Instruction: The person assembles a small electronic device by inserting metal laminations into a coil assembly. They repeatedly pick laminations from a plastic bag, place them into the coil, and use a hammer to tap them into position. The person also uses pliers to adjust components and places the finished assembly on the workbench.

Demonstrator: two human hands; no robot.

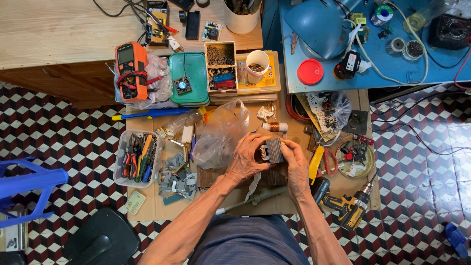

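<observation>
My left hand and my right hand both grip a small transformer core, a grey laminated metal block, held between them over the cardboard-covered work surface. Just beyond the hands lies a copper wire coil. A crumpled clear plastic bag sits to the left of my left hand. A pile of grey metal lamination pieces lies further left.
A clear tub of pliers and screwdrivers stands at left, an orange multimeter and green lidded box behind. A yellow cordless drill lies at right, near a round dish of parts. A blue desk carries a lamp.
</observation>
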